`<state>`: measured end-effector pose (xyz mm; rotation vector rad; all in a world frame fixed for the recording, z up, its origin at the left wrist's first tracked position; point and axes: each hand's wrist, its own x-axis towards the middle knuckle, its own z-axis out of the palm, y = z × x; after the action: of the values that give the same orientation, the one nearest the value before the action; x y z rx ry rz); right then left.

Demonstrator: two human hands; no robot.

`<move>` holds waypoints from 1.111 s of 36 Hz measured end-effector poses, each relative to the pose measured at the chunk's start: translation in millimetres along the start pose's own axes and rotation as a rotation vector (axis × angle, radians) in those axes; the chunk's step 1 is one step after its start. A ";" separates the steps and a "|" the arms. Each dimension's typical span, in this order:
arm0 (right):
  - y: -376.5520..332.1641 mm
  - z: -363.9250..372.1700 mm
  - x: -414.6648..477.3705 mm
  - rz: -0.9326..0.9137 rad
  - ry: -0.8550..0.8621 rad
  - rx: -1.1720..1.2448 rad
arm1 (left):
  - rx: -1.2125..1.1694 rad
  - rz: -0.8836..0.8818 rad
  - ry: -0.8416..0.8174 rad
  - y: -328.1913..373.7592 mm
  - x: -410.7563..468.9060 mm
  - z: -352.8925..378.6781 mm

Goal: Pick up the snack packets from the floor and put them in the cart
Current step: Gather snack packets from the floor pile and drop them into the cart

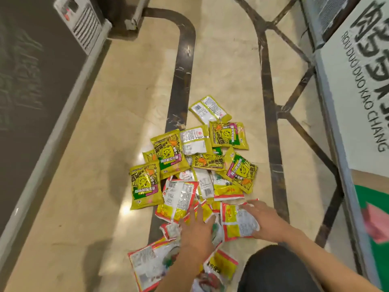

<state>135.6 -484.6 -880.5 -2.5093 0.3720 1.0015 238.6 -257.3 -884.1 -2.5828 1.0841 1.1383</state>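
Several snack packets lie in a loose pile on the floor. Yellow-green packets [168, 152] make up the far half, red, white and yellow ones [179, 199] the near half. My left hand [195, 230] lies flat with straight fingers on the near packets in the middle of the pile. My right hand [265, 222] holds a red-and-white packet [237, 224] by its right edge, fingers along the top and thumb at the bottom. Two more red-and-white packets [149, 266] lie closest to me, partly under my left forearm. No cart is in view.
The beige tiled floor [109, 144] has dark inlaid strips. A dark chalkboard panel [31, 81] runs along the left. A white sign board on a metal frame [355, 114] stands close on the right. My knee in dark trousers [277, 268] is at the bottom.
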 end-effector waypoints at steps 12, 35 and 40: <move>14.9 74.7 70.9 0.060 -0.108 -0.257 | 0.136 0.041 -0.127 -0.5 50.6 78.1; -46.8 -90.8 -48.8 0.032 0.115 -0.053 | -0.148 -0.014 0.137 -52.3 -65.9 -101.8; -102.4 -201.5 -133.8 0.027 0.171 -0.031 | -0.319 -0.007 0.217 -53.9 -161.2 -221.4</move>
<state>200.3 -476.1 -626.0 -2.6330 0.4447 0.8099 332.1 -208.2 -625.8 -3.0137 1.0009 1.1311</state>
